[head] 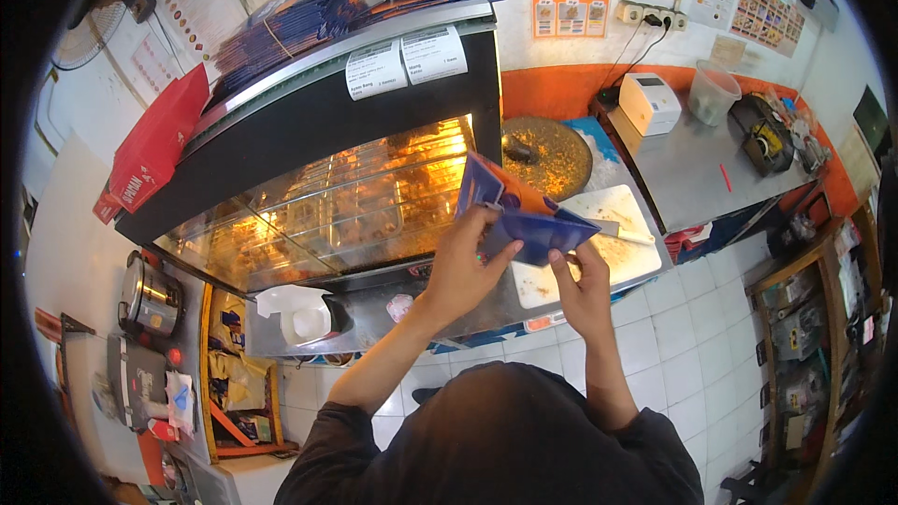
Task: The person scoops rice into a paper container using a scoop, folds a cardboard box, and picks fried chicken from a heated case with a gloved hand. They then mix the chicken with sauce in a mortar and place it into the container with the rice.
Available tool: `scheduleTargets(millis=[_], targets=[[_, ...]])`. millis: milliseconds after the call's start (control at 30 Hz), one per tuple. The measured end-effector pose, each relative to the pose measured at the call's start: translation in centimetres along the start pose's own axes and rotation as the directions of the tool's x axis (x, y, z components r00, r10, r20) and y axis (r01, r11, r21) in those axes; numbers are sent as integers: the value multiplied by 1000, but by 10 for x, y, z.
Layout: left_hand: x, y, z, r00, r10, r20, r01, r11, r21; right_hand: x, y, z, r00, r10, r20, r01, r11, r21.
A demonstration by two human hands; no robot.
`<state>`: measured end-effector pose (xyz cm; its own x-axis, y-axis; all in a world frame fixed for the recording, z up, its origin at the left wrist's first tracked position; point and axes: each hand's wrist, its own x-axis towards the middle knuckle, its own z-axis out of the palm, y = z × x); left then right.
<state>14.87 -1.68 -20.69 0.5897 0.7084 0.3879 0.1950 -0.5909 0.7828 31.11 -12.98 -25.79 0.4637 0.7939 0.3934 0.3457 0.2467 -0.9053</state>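
Note:
A blue and orange folding cardboard food box (540, 228) is held partly unfolded in front of the lit food warmer cabinet (309, 133). My left hand (466, 270) grips its left side, fingers at the fold and thumb on the near panel. My right hand (584, 287) pinches its lower right edge between thumb and fingers. Behind the box lies a white cutting board (540, 287) with crumbs and a knife (617, 231) on it. Bundled flat blue boxes (295, 24) are stacked on top of the cabinet.
A round chopping block (554, 154) bearing food bits stands beyond the cutting board. An open white-lined box (302, 315) sits on the metal counter at left. Red packaging (158, 140) hangs at the cabinet's left corner. A label printer (649, 104) stands at back right, near a plastic tub (712, 95).

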Motion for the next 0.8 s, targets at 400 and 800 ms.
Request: scheduleTargets(millis=[400, 800], targets=[[-34, -54, 18, 915, 297, 273, -392, 816, 425, -32, -18, 5, 989, 112, 99, -150, 783, 604], [-73, -112, 24, 870, 219, 442, -439, 754, 489, -13, 58, 24, 985, 100, -141, -93, 994, 54]])
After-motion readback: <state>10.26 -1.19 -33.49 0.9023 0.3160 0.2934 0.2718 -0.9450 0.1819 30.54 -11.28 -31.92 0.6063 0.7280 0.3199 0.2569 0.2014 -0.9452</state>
